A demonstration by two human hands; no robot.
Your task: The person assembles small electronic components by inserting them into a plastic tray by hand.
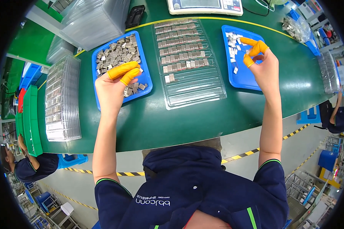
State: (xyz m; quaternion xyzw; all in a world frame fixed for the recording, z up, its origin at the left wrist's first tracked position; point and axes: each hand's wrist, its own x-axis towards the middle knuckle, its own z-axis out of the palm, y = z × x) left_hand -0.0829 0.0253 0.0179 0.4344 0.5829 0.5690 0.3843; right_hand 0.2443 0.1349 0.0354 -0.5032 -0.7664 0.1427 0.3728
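Note:
My left hand (pixel 112 88) is over the left blue tray (pixel 149 82), which is heaped with small silver metal connector shells (pixel 122 51). Its yellow-cotted thumb and finger are pinched on a small metal connector shell (pixel 141 70), partly hidden by the fingertips. At the right blue tray (pixel 242 82), my right hand (pixel 264 65) has thumb and forefinger curled together and another finger stretched out; anything between them is too small to make out. Small white pieces (pixel 232 49) lie in that tray. Between the trays, a clear plastic blister tray (pixel 195 93) holds rows of silver shells, its nearest filled row only partly occupied.
A stack of filled clear trays (pixel 63 99) stands at the left, beside a green bin (pixel 31 122). Stacked clear trays (pixel 95 23) and a white scale (pixel 204 7) are at the back. Plastic-wrapped parts (pixel 296 28) lie far right. Other people sit at both sides.

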